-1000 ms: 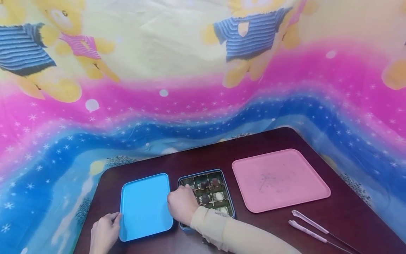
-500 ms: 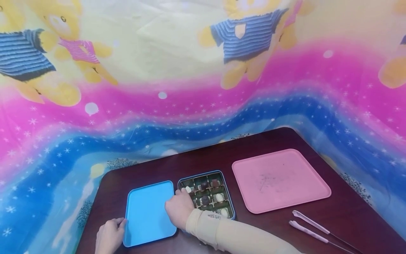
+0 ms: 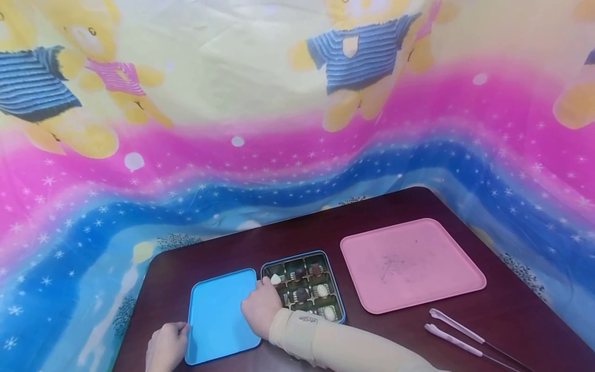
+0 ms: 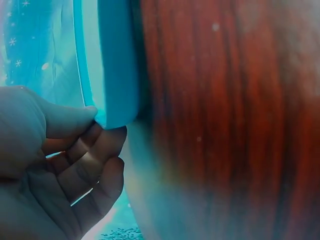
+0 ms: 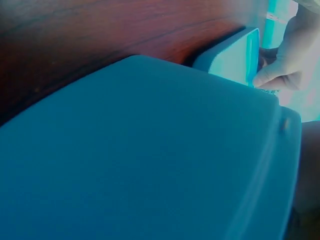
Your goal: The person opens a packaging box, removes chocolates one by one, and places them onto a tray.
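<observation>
My left hand (image 3: 168, 347) pinches the left edge of a shallow blue lid (image 3: 223, 315), thumb on its rim and forefinger at the outer side in the left wrist view. Close beside the lid's right edge stands a blue box (image 3: 343, 310) with a divided insert, holding several dark and white chocolates (image 3: 301, 294). My right hand (image 3: 262, 308) grips the box's left rim with curled fingers; the hand covers that rim and the fingertips are partly hidden. In the right wrist view the box's smooth outer wall (image 5: 140, 150) fills most of the picture.
A pink tray (image 3: 413, 263) lies flat at the right of the dark wooden table (image 3: 223, 253). Tongs (image 3: 457, 341) with pale patterned tips lie in front of it. Behind the table hangs a cloth (image 3: 260, 93) printed with bears.
My left hand and the lid have moved to the right and nearer, up beside the box. My right hand has shifted slightly left, uncovering a white chocolate in the far left compartment.
</observation>
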Tool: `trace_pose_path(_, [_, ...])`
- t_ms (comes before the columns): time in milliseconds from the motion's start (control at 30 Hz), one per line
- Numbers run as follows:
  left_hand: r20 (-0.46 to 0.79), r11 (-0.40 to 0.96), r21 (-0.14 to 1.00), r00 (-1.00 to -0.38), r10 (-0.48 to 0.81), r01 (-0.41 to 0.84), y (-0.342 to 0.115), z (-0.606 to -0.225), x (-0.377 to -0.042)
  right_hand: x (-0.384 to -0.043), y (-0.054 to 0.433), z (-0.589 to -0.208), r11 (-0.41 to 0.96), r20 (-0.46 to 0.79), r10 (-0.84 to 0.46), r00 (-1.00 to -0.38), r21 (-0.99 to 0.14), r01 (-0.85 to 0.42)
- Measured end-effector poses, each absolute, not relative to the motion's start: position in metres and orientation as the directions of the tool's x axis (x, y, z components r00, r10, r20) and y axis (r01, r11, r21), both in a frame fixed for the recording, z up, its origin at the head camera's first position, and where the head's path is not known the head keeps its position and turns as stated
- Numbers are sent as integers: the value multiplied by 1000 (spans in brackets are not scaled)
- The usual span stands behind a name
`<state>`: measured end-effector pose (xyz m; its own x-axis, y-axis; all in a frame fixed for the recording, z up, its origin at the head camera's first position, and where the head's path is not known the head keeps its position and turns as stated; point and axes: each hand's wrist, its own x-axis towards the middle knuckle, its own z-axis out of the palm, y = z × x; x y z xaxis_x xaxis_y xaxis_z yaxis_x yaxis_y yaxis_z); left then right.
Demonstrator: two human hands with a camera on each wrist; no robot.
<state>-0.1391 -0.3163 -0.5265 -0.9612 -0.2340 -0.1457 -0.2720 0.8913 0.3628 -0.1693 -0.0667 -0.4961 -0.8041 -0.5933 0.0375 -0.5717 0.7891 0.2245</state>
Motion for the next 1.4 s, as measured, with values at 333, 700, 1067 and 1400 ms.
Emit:
trace_pose_path(333, [-185,890,345,-951,-248,-299,-317,-527,-138,-166,-78,-495,746,-45,-609,-792,305,-592])
trace_pose_path(700, [-212,890,333,-945,-249,-310,-318,-523,-135,-165,-82,-501,731,-54,-625,-778,310,-609])
trace_pose_path(1067, [-349,906,240,-902,-254,-349,-315,-511,-134,-167,-72,-502,742,100,-654,-750,279,-610])
trace_pose_path(1400, [-227,937,325,-973,-52,-126,-273,-455,-130,-171,-30,-453,763,430,-592,-682,25,-647])
